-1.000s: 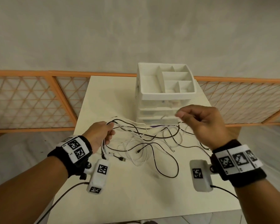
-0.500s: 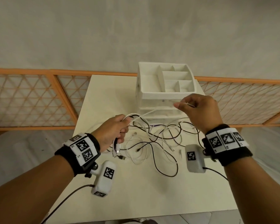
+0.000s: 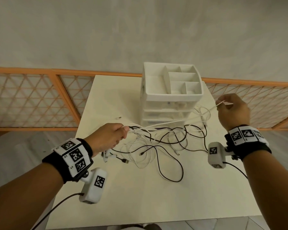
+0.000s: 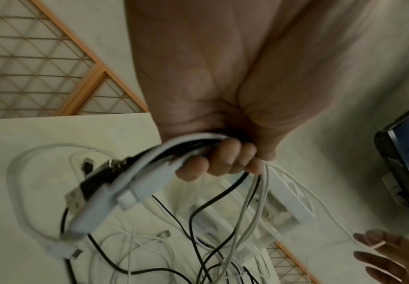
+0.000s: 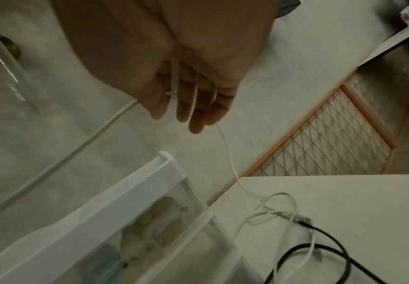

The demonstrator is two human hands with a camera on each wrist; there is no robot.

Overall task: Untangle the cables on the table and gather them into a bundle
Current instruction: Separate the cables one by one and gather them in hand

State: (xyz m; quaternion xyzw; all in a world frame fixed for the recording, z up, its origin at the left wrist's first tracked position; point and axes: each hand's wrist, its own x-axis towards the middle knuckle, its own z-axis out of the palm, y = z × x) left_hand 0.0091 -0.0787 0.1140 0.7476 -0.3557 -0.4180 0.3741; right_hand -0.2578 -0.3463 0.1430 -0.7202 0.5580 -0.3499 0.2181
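White cable (image 3: 181,121) taut between both hands

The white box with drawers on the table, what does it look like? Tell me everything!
The white plastic drawer box stands upright at the table's far side. Its open top tray is split into several empty compartments. Below it sit see-through drawers, with something blurry inside one. Cables lie against its front.

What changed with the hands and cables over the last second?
The right hand pulled a white cable up and out to the right, drawing it taut. The left hand rose slightly, still gripping the plug ends. The drawer unit stayed put.
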